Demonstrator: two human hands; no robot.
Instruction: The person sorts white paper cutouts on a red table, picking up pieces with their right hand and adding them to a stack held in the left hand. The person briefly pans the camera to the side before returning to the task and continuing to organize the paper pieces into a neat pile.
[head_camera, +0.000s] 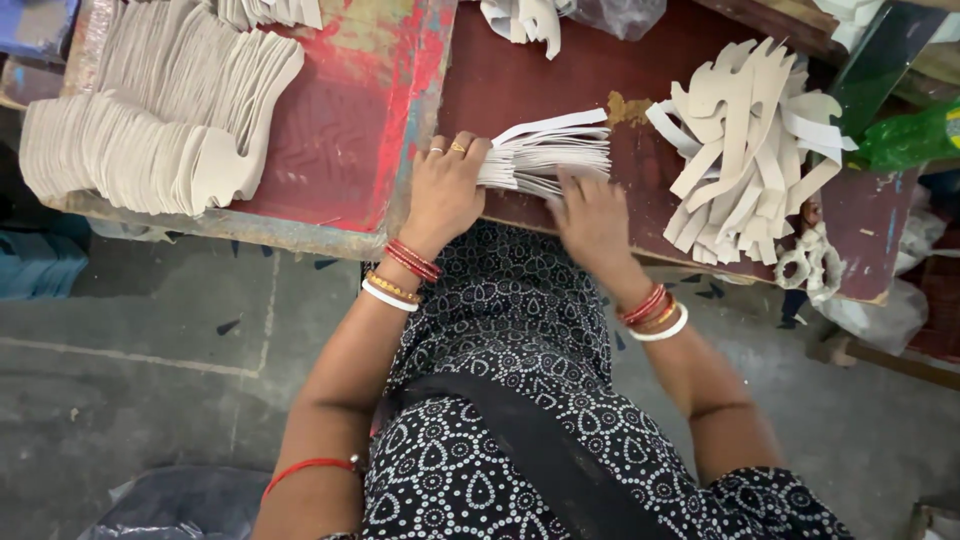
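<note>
Standing beside her, I see the person bent over the worn red and maroon worktop (370, 120) with a thin sheaf of pale grey card cut-outs (545, 155) lying near its front edge. Her left hand (445, 190), with rings on two fingers, is clenched around the sheaf's left end, fingers curled over the top, so the cards stick out to the right of that grip. Her right hand (592, 220) lies flat on the lower right part of the same sheaf, fingers spread and pressing down rather than closed around it. To the left, a long fanned row of beige curved card pieces (150, 120) covers the worktop's corner. To the right, well apart from the hands, sits a loose heap of cream card strips (750, 150), with a green plastic bottle (910, 135) beyond it.
</note>
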